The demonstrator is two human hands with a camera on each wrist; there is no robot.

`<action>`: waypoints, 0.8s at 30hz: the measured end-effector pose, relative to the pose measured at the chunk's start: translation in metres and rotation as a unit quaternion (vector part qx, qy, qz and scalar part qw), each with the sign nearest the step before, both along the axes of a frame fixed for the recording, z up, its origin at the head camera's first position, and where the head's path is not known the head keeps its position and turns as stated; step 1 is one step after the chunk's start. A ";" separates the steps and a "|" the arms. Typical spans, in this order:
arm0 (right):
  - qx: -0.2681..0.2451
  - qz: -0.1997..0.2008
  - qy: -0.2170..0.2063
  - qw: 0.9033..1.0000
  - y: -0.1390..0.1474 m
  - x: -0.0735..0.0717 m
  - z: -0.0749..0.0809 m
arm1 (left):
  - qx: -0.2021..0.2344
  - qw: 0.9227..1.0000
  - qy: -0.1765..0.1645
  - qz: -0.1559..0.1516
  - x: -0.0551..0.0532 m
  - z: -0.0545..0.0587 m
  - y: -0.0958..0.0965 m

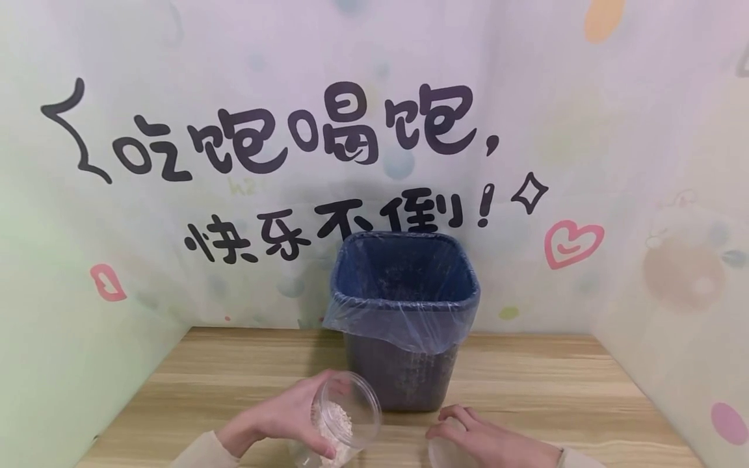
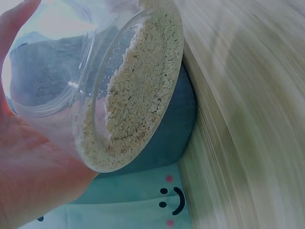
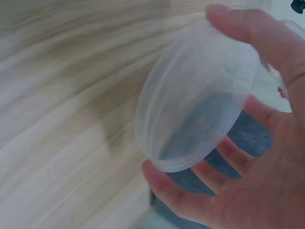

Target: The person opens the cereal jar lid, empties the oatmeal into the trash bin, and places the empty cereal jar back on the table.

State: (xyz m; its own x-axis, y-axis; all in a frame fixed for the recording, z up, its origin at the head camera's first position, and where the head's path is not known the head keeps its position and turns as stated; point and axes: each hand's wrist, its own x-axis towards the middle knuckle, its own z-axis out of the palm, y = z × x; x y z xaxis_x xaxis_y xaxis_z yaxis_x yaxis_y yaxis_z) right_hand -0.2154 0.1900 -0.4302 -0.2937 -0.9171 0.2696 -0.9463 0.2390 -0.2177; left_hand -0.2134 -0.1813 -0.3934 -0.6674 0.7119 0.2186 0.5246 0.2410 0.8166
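Note:
My left hand [image 1: 287,416] grips a clear plastic jar [image 1: 364,409] round its side, holding it tilted in front of the bin. Pale, crumbly oat-like flakes [image 2: 143,90] lie in the jar, gathered along its bottom and lower side in the left wrist view. The jar's mouth has no lid on it. To the right, my right hand [image 1: 488,442] holds a round translucent lid [image 3: 200,95], thumb on one edge and fingertips round the other. In the right wrist view the lid is tipped on edge over the wooden table [image 3: 62,143].
A dark blue trash bin [image 1: 404,370] with a clear liner bag [image 1: 404,325] folded over its rim stands upright behind both hands. Behind it rises a printed backdrop [image 1: 328,58] with black characters. Pale side walls flank the wooden table [image 1: 550,377].

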 end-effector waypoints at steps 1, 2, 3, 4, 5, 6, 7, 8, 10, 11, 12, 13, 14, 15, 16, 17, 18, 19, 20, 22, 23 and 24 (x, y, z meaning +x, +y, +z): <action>0.003 -0.003 0.008 1.000 0.003 -0.001 -0.003 | -0.001 1.000 -0.005 0.003 0.000 0.000 -0.001; 0.006 -0.007 0.007 1.000 0.006 -0.003 -0.006 | -0.001 1.000 -0.009 0.005 0.001 0.000 -0.002; 0.012 -0.015 -0.006 1.000 0.009 -0.004 -0.008 | -0.001 1.000 -0.011 0.008 0.001 0.000 -0.003; 0.018 -0.022 -0.019 0.999 0.011 -0.005 -0.010 | 0.000 1.000 -0.014 0.009 0.001 -0.001 -0.003; 0.026 -0.029 -0.032 0.999 0.013 -0.006 -0.011 | 0.002 1.000 -0.018 0.010 0.002 -0.001 -0.004; 0.033 -0.038 -0.044 0.998 0.015 -0.007 -0.012 | 0.006 1.000 -0.019 0.010 0.002 -0.001 -0.004; 0.040 -0.047 -0.057 0.996 0.017 -0.008 -0.013 | 0.011 1.000 -0.021 0.009 0.002 -0.002 -0.004; 0.047 -0.056 -0.071 0.995 0.018 -0.009 -0.013 | 0.014 1.000 -0.022 0.009 0.003 -0.002 -0.004; 0.055 -0.072 -0.083 0.992 0.020 -0.011 -0.012 | 0.019 1.000 -0.019 0.010 0.004 -0.004 -0.004; 0.057 -0.077 -0.082 0.992 0.021 -0.011 -0.013 | 0.022 0.999 -0.022 0.010 0.004 -0.004 -0.005; 0.057 -0.080 -0.077 0.992 0.022 -0.011 -0.013 | 0.021 0.999 -0.022 0.011 0.005 -0.005 -0.005; 0.057 -0.083 -0.072 0.992 0.022 -0.012 -0.013 | 0.020 0.999 -0.022 0.012 0.006 -0.006 -0.006; 0.058 -0.089 -0.063 0.992 0.022 -0.012 -0.013 | 0.019 0.999 -0.022 0.013 0.006 -0.006 -0.006; 0.058 -0.094 -0.050 0.993 0.023 -0.012 -0.013 | 0.018 1.000 -0.019 0.015 0.007 -0.007 -0.006; 0.060 -0.100 -0.043 0.992 0.023 -0.012 -0.013 | 0.018 1.000 -0.020 0.015 0.007 -0.007 -0.007; 0.065 -0.111 -0.039 0.991 0.023 -0.012 -0.013 | 0.017 1.000 -0.021 0.016 0.007 -0.007 -0.007; 0.071 -0.123 -0.042 0.989 0.023 -0.012 -0.013 | 0.017 0.999 -0.021 0.016 0.008 -0.008 -0.007; 0.079 -0.136 -0.054 0.986 0.023 -0.012 -0.013 | 0.018 0.999 -0.020 0.017 0.008 -0.008 -0.008; 0.087 -0.148 -0.064 0.983 0.023 -0.012 -0.013 | 0.019 0.999 -0.020 0.017 0.008 -0.008 -0.008; 0.101 -0.171 -0.085 0.976 0.022 -0.012 -0.013 | 0.020 0.999 -0.023 0.020 0.009 -0.007 -0.009; 0.107 -0.182 -0.091 0.973 0.021 -0.011 -0.013 | 0.022 0.999 -0.025 0.019 0.009 -0.007 -0.010; 0.114 -0.193 -0.096 0.970 0.020 -0.011 -0.012 | 0.024 0.999 -0.028 0.019 0.009 -0.006 -0.010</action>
State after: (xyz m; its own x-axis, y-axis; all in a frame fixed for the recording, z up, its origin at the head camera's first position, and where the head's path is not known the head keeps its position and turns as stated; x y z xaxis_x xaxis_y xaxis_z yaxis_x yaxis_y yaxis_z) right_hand -0.2260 0.2103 -0.4425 -0.6515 -0.7584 -0.0210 -0.7240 0.6297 -0.2817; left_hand -0.2042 -0.1917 -0.3996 -0.7052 0.6760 0.2136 0.4693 0.2193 0.8554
